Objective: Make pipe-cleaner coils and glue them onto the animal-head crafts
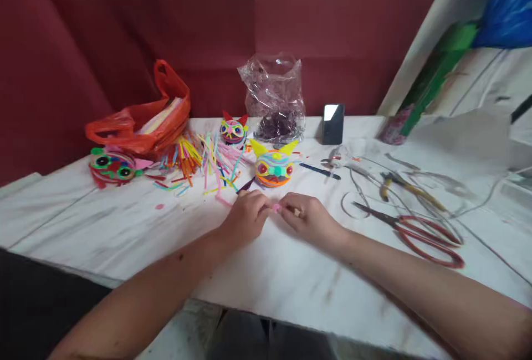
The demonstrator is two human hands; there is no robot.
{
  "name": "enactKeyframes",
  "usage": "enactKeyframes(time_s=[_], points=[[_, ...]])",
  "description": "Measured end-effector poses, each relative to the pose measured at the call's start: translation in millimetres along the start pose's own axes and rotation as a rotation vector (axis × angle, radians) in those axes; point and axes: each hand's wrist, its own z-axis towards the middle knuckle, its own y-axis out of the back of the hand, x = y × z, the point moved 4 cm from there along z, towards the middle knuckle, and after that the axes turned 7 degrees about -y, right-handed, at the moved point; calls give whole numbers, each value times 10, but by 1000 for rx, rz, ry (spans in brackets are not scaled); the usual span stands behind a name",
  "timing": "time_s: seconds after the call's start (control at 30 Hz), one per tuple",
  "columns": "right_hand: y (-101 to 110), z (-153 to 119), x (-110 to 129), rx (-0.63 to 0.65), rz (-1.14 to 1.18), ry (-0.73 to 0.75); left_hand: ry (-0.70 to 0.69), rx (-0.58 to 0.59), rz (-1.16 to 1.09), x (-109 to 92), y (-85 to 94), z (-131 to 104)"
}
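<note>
My left hand point(248, 210) and my right hand point(305, 215) meet over the table, both closed in a pinch. Between their fingertips is a small curled end of pink pipe cleaner point(276, 207). A pink strand point(223, 200) shows on the far side of my left hand; whether it is the same piece is hidden. A dark pointed thing point(246, 185) lies just beyond the left knuckles. Right behind my hands sits a colourful animal head point(274, 170) with yellow ears, red eyes and a green nose, apart from my fingers.
Two similar heads, one red-eared point(233, 130) and one lying at left point(114, 167), flank a pile of coloured strips point(187, 155). Behind are a red plastic bag point(141, 127), clear bag point(276, 99) and phone point(333, 124). At right lie red-handled scissors point(430, 238), pliers point(411, 188) and wires.
</note>
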Motion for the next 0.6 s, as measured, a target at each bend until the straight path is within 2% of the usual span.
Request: enactKeyframes(time_s=[0.1,0.17,0.33,0.43,0.6], points=[[11,26,1,120,36,28,-49,24,-19,-51,-3,11],[3,40,-18,152,167,-35,-33,1,-75,-59,17,21],[-81,21,-60,106,652,-322,112,-121,-257,-28,63,16],[-91,-3,-54,35,723,-393,145,-149,-266,-35,51,-1],[-99,5,-87,6,782,-391,200,-92,-307,-19,26,7]])
